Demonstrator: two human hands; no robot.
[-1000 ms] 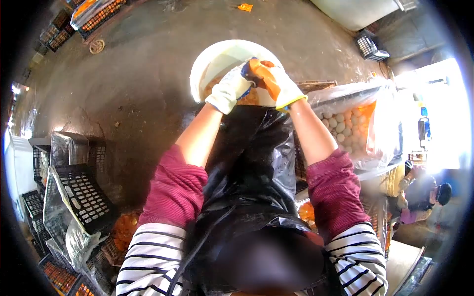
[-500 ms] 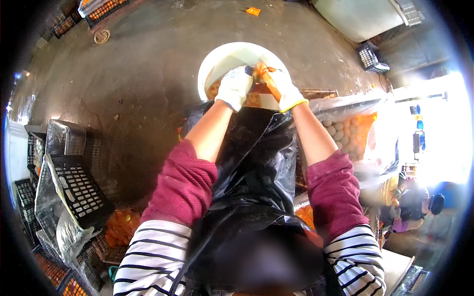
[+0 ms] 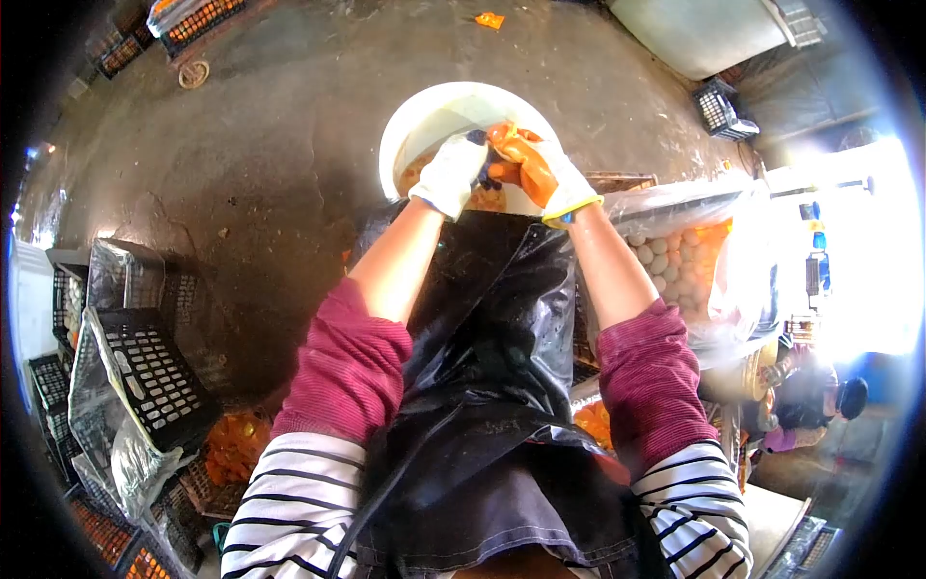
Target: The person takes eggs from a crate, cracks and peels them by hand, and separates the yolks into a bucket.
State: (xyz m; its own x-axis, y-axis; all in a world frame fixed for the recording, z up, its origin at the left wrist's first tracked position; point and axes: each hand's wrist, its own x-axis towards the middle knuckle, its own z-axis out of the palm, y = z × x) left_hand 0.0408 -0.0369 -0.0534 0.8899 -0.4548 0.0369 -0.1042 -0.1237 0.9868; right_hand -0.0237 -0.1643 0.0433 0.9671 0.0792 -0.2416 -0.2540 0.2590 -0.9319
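Note:
My left hand (image 3: 452,174), in a white glove with dark fingers, is over the white tub (image 3: 413,116). Beside it is my right hand (image 3: 536,172), whose glove is white on the back and orange on the fingers. Both sets of fingers are bent and meet over the tub; whatever lies between them is hidden. Low in the tub sits an orange-pink mass (image 3: 487,200), partly covered by my hands. To the right, a plastic-lined crate (image 3: 738,289) holds many pale eggs (image 3: 659,256).
Black plastic crates (image 3: 159,376) are stacked at left, with orange material (image 3: 234,447) near them. An orange scrap (image 3: 490,20) lies on the wet floor. A large pale container (image 3: 699,39) stands at upper right. Another person (image 3: 805,396) is at far right.
My right hand has turned, showing more of the glove's orange side. My left hand has shifted slightly left. Both hands stay over the tub.

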